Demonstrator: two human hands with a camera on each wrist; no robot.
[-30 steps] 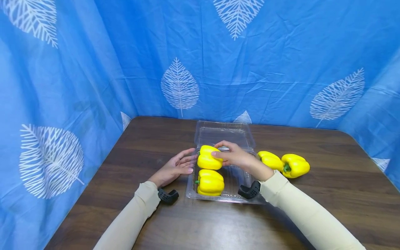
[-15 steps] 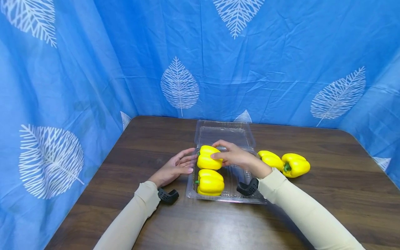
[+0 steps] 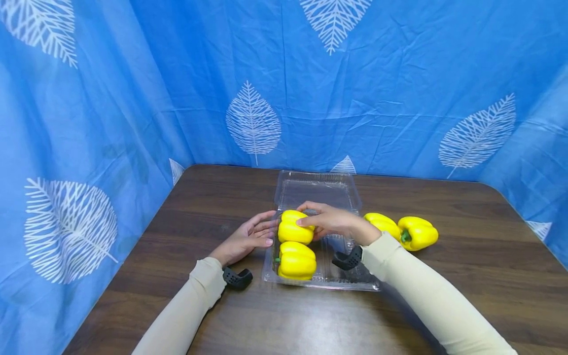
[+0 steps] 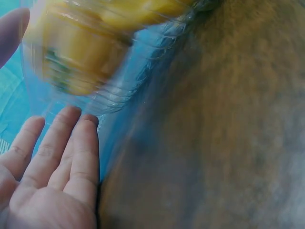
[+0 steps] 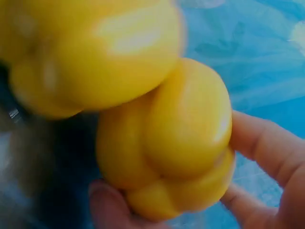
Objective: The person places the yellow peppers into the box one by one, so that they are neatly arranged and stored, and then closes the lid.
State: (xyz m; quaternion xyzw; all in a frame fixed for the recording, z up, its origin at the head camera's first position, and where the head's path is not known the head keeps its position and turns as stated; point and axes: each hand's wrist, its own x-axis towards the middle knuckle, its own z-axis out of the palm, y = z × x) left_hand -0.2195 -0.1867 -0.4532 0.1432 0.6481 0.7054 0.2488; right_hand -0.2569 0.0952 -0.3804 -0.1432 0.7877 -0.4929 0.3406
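A clear plastic clamshell box (image 3: 330,283) lies with its lid folded back on the table. In its left half sit two yellow bell peppers, one behind the other. My right hand (image 3: 335,221) holds the rear bell pepper (image 3: 293,230), thumb on its near side and fingers around the back, as the right wrist view also shows. The front bell pepper (image 3: 296,264) stands right against it, green stem to the left. My left hand (image 3: 244,240) rests beside the box's left wall, fingers extended; in the left wrist view the fingertips (image 4: 71,112) are right at the clear wall.
Two more yellow peppers, a partly hidden one (image 3: 382,224) and a whole one (image 3: 418,233), lie on the wooden table (image 3: 213,197) right of the box. The clear lid (image 3: 317,190) lies flat behind it. A blue leaf-print curtain (image 3: 319,98) surrounds the table's back and sides.
The rear pepper has shifted slightly toward the front one, with my right hand still on it. My left hand stays in place beside the box.
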